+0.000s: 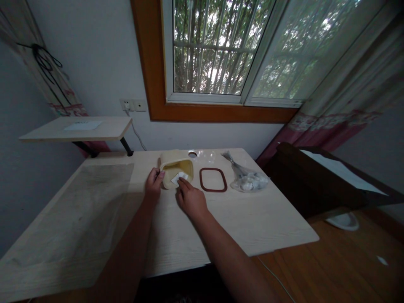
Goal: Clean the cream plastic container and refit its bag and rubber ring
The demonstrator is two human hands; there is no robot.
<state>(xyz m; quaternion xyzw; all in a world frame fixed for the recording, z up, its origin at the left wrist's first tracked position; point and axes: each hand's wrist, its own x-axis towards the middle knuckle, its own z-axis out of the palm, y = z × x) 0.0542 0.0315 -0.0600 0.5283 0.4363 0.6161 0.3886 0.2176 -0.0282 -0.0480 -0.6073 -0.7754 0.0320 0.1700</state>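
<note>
A cream-coloured, box-shaped plastic container is tipped on the desk with its yellowish inside facing me. My left hand grips its left edge, thumb at the rim and fingers behind. At the lower rim, a small white piece, perhaps paper or a wipe, lies under the fingers of my right hand. These fingers are bent and pressed together on it. To the right, a reddish-brown rounded square ring lies flat. Beyond that rests a tied clear plastic bag with whitish contents that I cannot make out.
A clear plastic sheet covers the left part of the pale wooden desk. A raised shelf on black legs stands at the back left. Behind the container is a round cable hole. A dark piece of furniture stands right of the desk.
</note>
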